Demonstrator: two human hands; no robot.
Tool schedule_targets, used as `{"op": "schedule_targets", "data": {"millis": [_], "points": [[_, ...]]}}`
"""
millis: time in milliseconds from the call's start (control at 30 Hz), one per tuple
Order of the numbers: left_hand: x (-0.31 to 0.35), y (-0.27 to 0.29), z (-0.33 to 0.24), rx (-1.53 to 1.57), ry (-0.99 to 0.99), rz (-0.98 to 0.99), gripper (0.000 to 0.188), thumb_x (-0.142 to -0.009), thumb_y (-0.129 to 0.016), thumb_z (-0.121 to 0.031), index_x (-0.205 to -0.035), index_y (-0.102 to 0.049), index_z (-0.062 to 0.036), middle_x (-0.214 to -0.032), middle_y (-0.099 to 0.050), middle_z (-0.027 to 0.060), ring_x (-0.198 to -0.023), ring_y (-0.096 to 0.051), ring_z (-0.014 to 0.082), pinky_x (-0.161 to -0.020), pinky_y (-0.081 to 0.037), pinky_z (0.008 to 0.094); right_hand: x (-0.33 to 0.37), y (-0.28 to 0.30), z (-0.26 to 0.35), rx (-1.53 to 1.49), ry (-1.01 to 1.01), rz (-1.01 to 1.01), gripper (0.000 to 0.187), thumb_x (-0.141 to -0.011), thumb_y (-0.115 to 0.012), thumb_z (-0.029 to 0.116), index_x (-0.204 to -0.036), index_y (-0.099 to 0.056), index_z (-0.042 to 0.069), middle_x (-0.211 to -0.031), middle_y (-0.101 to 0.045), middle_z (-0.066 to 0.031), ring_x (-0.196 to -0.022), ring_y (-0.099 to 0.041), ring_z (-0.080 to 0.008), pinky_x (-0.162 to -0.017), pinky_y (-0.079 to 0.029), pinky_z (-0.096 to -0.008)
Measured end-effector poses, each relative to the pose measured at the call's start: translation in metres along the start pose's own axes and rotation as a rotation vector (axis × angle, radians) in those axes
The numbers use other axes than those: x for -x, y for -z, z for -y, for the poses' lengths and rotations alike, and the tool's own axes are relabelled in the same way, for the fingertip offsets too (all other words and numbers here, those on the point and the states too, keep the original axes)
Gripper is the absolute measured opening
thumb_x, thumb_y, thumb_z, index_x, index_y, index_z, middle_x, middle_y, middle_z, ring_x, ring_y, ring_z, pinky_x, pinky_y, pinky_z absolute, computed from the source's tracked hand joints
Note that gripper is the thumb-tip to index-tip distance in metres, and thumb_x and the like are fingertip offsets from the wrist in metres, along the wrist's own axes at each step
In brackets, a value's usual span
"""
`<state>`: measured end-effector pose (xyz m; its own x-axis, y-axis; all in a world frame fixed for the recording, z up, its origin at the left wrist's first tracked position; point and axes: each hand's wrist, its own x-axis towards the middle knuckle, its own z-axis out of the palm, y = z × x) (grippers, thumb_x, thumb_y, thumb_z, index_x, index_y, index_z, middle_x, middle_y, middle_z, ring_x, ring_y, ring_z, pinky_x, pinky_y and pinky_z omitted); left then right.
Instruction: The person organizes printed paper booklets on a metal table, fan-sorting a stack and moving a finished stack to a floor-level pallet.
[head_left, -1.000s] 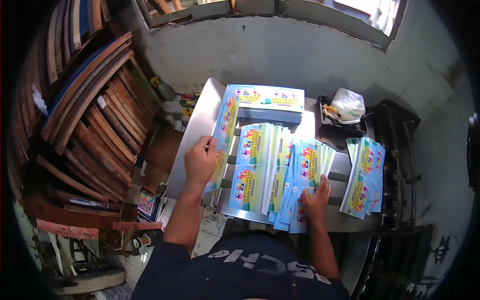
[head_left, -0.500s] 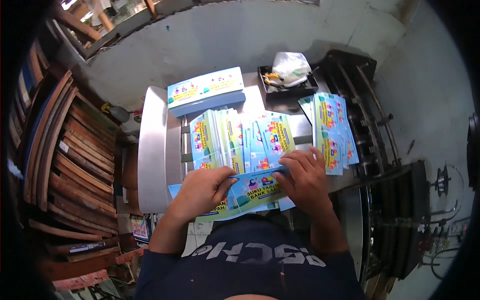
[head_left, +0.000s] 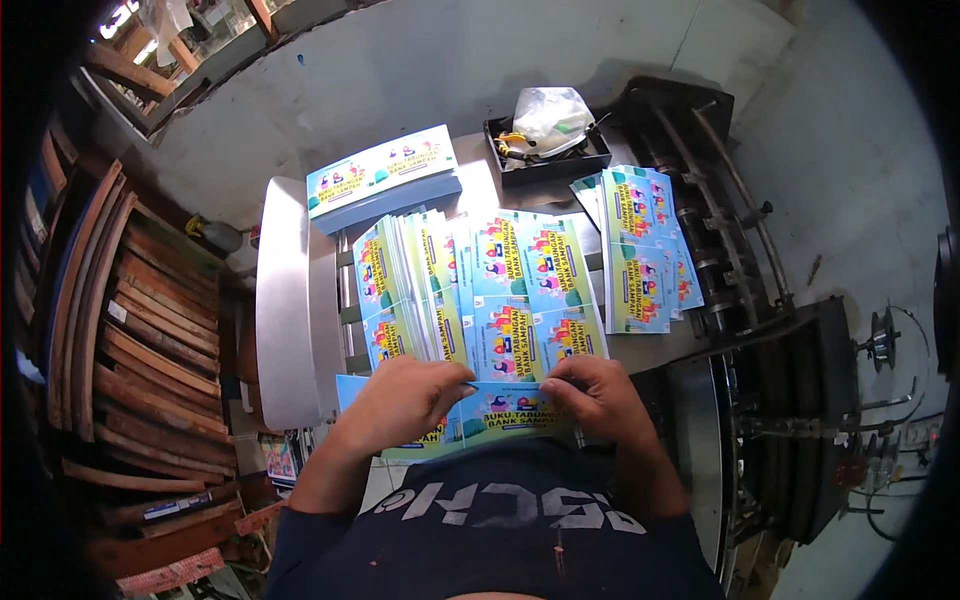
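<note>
A long printed sheet [head_left: 512, 408], blue and yellow with cartoon figures, lies crosswise at the table's near edge. My left hand [head_left: 400, 402] pinches its upper edge between thumb and fingers. My right hand [head_left: 603, 398] pinches the same edge further right, thumb and forefinger together. Just beyond my hands lie fanned printed sheets [head_left: 520, 290] of the same design, overlapping on the metal table. To their left, a bunch of sheets [head_left: 405, 285] stands partly on edge. Part of the held sheet is hidden under my left hand.
A neat stack of printed sheets [head_left: 380, 178] sits at the back left, beside a black tray [head_left: 555, 170] with a plastic bag. Another fanned pile [head_left: 640, 250] lies at the right, next to dark machine rollers [head_left: 715, 220]. Wooden boards [head_left: 165, 340] fill a rack at left.
My right hand has drawn down and closed from spread fingers to a pinch on the sheet's edge. More of the fanned sheets shows beyond it. The view has shifted slightly.
</note>
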<state>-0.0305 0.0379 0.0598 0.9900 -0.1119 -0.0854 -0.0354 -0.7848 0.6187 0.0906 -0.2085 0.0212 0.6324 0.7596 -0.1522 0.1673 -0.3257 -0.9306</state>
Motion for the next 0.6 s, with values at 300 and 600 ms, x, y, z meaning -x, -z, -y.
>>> {"op": "schedule_targets", "data": {"millis": [300,600], "points": [[-0.050,-0.014,-0.042,-0.348,-0.239,0.134,0.015,-0.092,-0.062,-0.017,-0.106,-0.063,-0.0115,-0.089,-0.068,0.0062,-0.084,-0.068,0.0249,-0.076,-0.048,0.0383,0.044,0.011,-0.039,-0.493,-0.147,-0.401,0.014,-0.087,-0.072,0.015,-0.088,-0.068,0.001,-0.074,-0.065,-0.0051,-0.067,-0.062,-0.0116,-0.071,-0.053,-0.0324],[-0.087,-0.016,-0.061,-0.370,-0.368,0.247,0.015,-0.095,-0.059,-0.021,-0.105,-0.062,-0.0104,-0.081,-0.066,0.0059,-0.079,-0.067,0.0249,-0.072,-0.048,0.0376,0.113,0.044,-0.095,-0.275,0.149,-0.926,0.012,-0.087,-0.065,0.011,-0.090,-0.068,0.000,-0.089,-0.068,-0.0070,-0.088,-0.064,-0.0201,-0.101,-0.042,-0.0476]]}}
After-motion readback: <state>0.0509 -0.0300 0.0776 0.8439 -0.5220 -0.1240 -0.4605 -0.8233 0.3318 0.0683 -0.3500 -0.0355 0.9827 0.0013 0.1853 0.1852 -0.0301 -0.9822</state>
